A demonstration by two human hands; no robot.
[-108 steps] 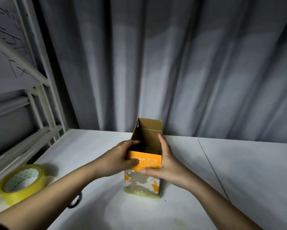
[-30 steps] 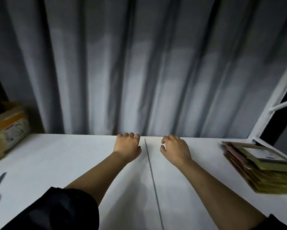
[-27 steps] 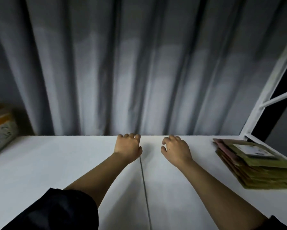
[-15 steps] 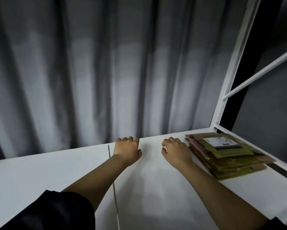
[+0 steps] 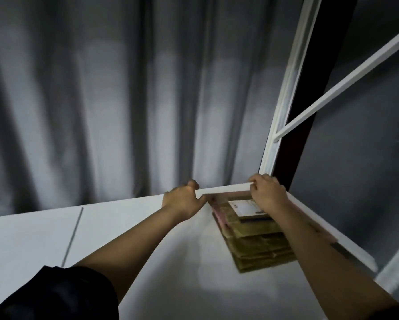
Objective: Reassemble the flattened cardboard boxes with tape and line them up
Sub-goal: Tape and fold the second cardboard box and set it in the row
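A: At the far right corner of the white table (image 5: 55,232), what are the fingers doing?

B: The right hand (image 5: 269,194) is hovering over the far end of the stack of flattened brown and olive cardboard boxes (image 5: 256,241), fingers curled downward with the tips hidden behind the knuckles. I cannot tell whether they are touching the top sheet or pinching anything. The left hand (image 5: 183,200) is sitting just beside the stack's far left corner, fingers curled loosely, thumb near the edge, holding nothing I can make out.

A: And the stack itself, which way is it lying?

B: It is lying flat on the table, its long axis running away from the person toward the grey pleated curtain (image 5: 124,100), tucked against the white metal frame post (image 5: 284,100) on the right. A piece with a pale printed label (image 5: 244,207) is lying on top, directly under the right hand.

A: So which hand is nearer?

B: The right one is already above the stack; the left is flanking it, apart from the cardboard or barely brushing it. I am judging that the next move is lifting the top flattened box, so the fingers are needing to get under its far edge and draw it back toward the body.

A: Anything else out there?

B: A thin dark seam (image 5: 72,236) is running across the tabletop, well apart to the left.
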